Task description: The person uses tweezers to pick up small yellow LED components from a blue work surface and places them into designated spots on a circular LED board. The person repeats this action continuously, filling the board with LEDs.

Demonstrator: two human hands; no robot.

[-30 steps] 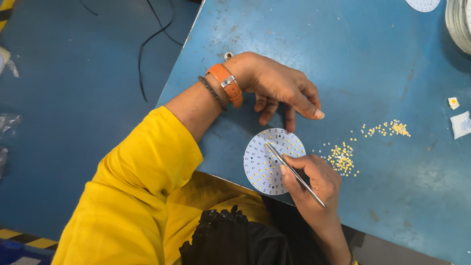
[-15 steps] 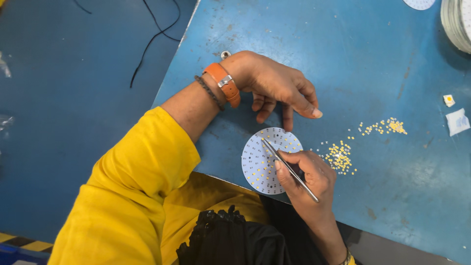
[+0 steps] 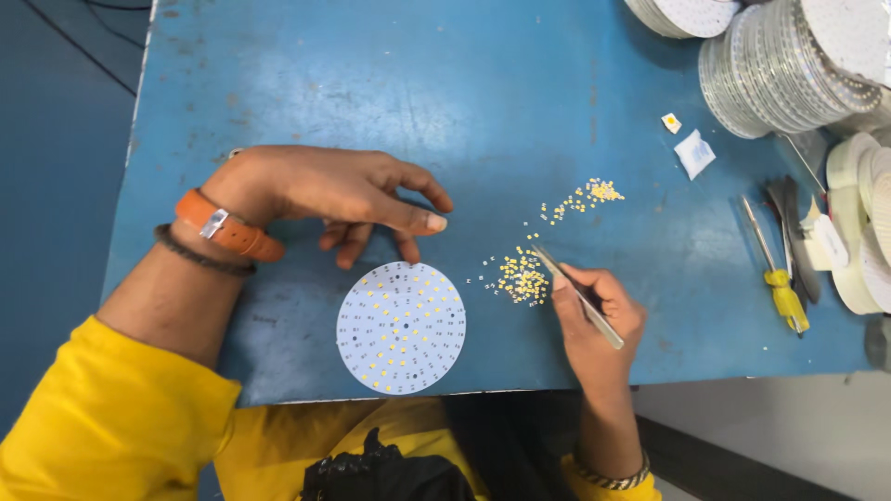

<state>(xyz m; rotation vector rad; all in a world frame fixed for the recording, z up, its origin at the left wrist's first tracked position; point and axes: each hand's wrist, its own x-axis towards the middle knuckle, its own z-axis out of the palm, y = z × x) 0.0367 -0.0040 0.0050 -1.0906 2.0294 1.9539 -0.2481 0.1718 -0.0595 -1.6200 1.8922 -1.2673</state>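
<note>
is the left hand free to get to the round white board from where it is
Probably yes: the left hand rests empty on the blue table just above the round white board, with nothing lying between them.

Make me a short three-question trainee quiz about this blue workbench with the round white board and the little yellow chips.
1. True or false: the right hand holds the thin metal tweezers with their tip at the pile of tiny yellow chips.
2. Where is the left hand?
A. gripping the yellow-handled screwdriver
B. resting on the blue metal table just beyond the round white circuit board
C. lifting the board
3. Fill in: stacks of round white discs stand at the table's far ____ corner.

Key: 1 true; 2 B; 3 right.
</note>
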